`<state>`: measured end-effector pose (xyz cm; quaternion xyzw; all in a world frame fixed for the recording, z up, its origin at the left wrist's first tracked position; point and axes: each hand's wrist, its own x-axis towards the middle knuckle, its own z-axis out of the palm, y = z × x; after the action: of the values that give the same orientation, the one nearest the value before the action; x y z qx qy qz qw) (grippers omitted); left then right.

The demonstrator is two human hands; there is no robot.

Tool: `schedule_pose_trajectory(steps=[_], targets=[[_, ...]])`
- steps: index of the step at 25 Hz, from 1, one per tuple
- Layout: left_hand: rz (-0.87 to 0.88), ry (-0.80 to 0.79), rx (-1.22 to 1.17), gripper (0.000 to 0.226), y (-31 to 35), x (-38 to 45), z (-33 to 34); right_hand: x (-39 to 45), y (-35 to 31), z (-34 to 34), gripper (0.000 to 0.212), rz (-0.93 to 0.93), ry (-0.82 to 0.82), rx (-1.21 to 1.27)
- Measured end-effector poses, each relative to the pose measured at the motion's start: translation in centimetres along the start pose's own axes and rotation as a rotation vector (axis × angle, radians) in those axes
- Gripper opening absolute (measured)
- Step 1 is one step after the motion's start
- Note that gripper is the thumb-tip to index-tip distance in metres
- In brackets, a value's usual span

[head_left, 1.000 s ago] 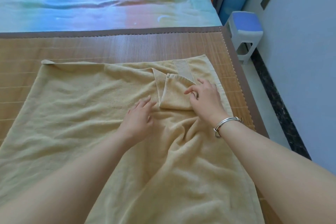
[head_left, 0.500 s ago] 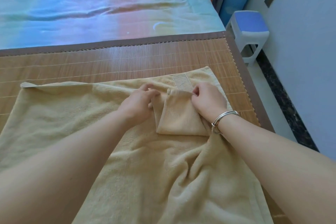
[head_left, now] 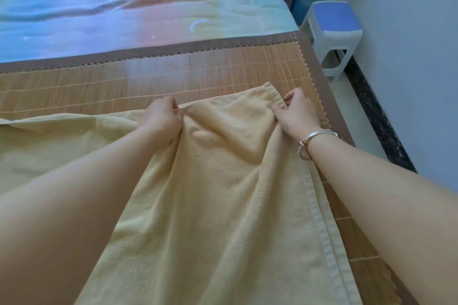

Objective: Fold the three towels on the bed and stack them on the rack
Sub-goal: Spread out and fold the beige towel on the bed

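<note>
head view, item one: large pale yellow terry towel (head_left: 223, 200), lying spread on the woven bamboo mat (head_left: 148, 82) over the bed, its far right corner being worked; the rest is trailing toward me and off to the left.

item two: my left hand (head_left: 162, 116), fingers curled, pinching the towel's far edge beside the sewn label (head_left: 228, 100).

item three: my right hand (head_left: 296, 112), silver bangle (head_left: 313, 138) at the wrist, pinching the towel's far right corner near the mat's brown border.

item four: slack cloth between the two pinches, sagging into a dip.

handling note, my judgement: i am flattening this corner before folding, so i should be drawing both pinches apart evenly until the dip is gone, keeping the hem parallel to the mat's slats.

item five: blue-topped white plastic stool (head_left: 332, 30), standing on the floor beyond the bed. no rack and no other towels are showing.
</note>
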<state>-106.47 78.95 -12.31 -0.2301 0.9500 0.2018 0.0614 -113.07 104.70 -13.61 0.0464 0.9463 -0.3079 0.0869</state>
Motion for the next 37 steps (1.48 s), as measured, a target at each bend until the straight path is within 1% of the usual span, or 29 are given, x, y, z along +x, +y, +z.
schedule_pose_trajectory(steps=[2,3,4,6,7,8,11,12,13,15,17,19,22,25,27,29,30,31,32,34,35,36,37], targets=[[-0.013,-0.042,0.026,0.028,-0.2,-0.1,1.0,0.1,-0.2,0.3,0.034,0.003,-0.103,-0.091],[-0.006,-0.029,0.056,0.028,-0.1,-0.2,1.2,0.1,-0.1,0.1,0.037,0.005,-0.131,-0.133],[0.011,0.005,0.077,0.027,0.1,-0.2,1.2,0.2,0.1,-0.4,0.034,0.002,-0.113,-0.155],[0.059,0.076,0.039,0.02,0.6,0.0,0.9,0.7,0.9,-2.3,0.033,0.017,0.055,-0.173],[0.085,0.076,-0.003,0.019,0.7,0.3,0.8,1.0,1.5,-3.2,0.033,0.029,0.125,-0.195],[0.113,0.047,-0.043,0.02,0.9,0.5,0.8,1.2,2.1,-3.9,0.033,0.04,0.156,-0.228],[0.149,-0.061,-0.098,0.03,0.9,0.6,0.7,1.1,2.9,-4.0,0.035,0.058,0.122,-0.395],[0.15,-0.07,-0.109,0.032,0.5,0.5,0.4,0.6,2.5,-3.8,0.036,0.025,0.155,-0.479],[0.147,-0.068,-0.097,0.032,-0.3,0.4,0.2,0.1,2.0,-3.4,0.039,-0.052,0.218,-0.571],[0.14,-0.048,0.038,0.024,-2.2,0.2,-0.8,-1.1,0.2,-2.4,0.049,-0.283,0.287,-0.702],[0.138,-0.043,0.228,0.012,-4.3,-0.1,-1.9,-2.2,-2.3,-0.6,0.049,-0.472,0.215,-0.648],[0.12,-0.049,0.323,0.015,-6.4,-0.2,-3.2,-3.3,-5.7,2.3,0.043,-0.567,0.088,-0.502],[0.075,-0.038,0.412,0.023,-9.1,0.0,-4.9,-4.6,-10.4,6.5,0.043,-0.632,-0.056,-0.239],[0.047,0.045,0.482,0.014,-11.6,0.3,-6.7,-5.1,-14.0,9.4,0.048,-0.632,-0.156,-0.091],[0.011,0.159,0.532,0.013,-13.6,0.9,-9.0,-5.3,-15.7,11.1,0.048,-0.607,-0.249,-0.116],[-0.073,0.258,0.546,0.016,-15.8,1.8,-11.4,-5.4,-16.5,12.3,0.046,-0.564,-0.375,-0.256],[-0.103,0.266,0.502,0.018,-16.8,2.2,-12.3,-5.3,-16.7,12.8,0.048,-0.555,-0.422,-0.34],[-0.114,0.222,0.42,0.018,-17.7,2.3,-13.0,-5.2,-17.1,13.4,0.049,-0.551,-0.446,-0.415],[-0.09,0.116,0.309,0.019,-18.1,2.2,-13.1,-4.9,-17.0,13.5,0.051,-0.543,-0.441,-0.476],[-0.034,-0.166,0.134,0.021,-18.5,1.4,-12.8,-4.7,-17.5,14.0,0.053,-0.519,-0.388,-0.573],[-0.023,-0.247,0.117,0.022,-19.0,1.0,-12.7,-4.8,-18.0,14.4,0.053,-0.51,-0.352,-0.622],[-0.015,-0.26,0.158,0.027,-19.8,1.1,-12.7,-5.0,-18.5,14.8,0.053,-0.506,-0.318,-0.668],[-0.008,-0.249,0.257,0.037,-20.7,1.3,-12.8,-5.2,-19.1,15.2,0.053,-0.5,-0.297,-0.708]])
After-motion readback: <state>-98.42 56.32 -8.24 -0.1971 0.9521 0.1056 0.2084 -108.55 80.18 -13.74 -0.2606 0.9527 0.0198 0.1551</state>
